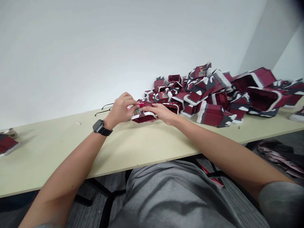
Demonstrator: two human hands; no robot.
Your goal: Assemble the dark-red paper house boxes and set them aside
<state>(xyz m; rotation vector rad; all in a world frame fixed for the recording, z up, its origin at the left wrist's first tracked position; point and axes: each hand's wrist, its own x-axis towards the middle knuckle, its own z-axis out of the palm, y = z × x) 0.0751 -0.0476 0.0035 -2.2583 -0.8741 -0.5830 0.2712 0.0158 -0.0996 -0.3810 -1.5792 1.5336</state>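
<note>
A small dark-red house-shaped piece (pixel 143 117) with a white rim and yellow windows lies on the pale table (pixel 133 145), its open end facing me. My left hand (pixel 122 107), with a black watch on the wrist, is closed at the piece's left side, and a small bright pink item (pixel 141 104) shows by its fingertips. From the right, my right hand (pixel 163 113) holds the same piece with its fingers on the top and side.
A large heap of similar red houses (pixel 211 115) with white and dark grey parts fills the table's right side. Black-framed glasses (pixel 103 109) lie behind my left hand. Another red piece (pixel 8 143) sits at the far left. A white wall stands behind the table.
</note>
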